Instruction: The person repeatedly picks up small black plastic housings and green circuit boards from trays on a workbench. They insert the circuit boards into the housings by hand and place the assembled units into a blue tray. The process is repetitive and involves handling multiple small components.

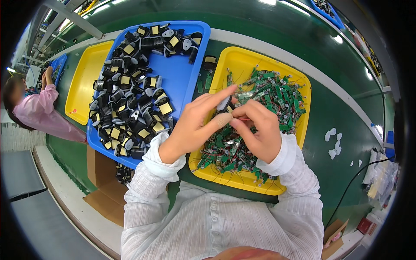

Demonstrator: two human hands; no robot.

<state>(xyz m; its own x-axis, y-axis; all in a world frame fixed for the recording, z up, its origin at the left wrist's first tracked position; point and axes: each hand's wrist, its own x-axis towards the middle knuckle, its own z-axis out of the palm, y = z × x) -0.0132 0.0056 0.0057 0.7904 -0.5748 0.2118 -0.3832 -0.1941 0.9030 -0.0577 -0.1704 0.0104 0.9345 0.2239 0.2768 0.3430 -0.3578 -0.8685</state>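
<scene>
My left hand [190, 123], a beige covering on its thumb, grips a small black plastic housing with a grey oval face [224, 103] between thumb and index finger. My right hand [260, 130] meets it from the right, thumb and fingers pinched on a thin red wire [245, 119] beside the housing. Fingers hide most of the join. Under both hands is a yellow tray [307, 99] heaped with small green circuit boards [277, 93] and thin wires. To the left, a blue tray [169, 73] holds many black housings [125, 93] with yellow pads and grey faces.
Another yellow tray [89, 78] lies beyond the blue one. A co-worker in a pink garment [41, 106] is at the far left. White oval pieces [334, 145] lie on the green table at right, near a black cable [357, 175]. A cardboard box [106, 190] stands below left.
</scene>
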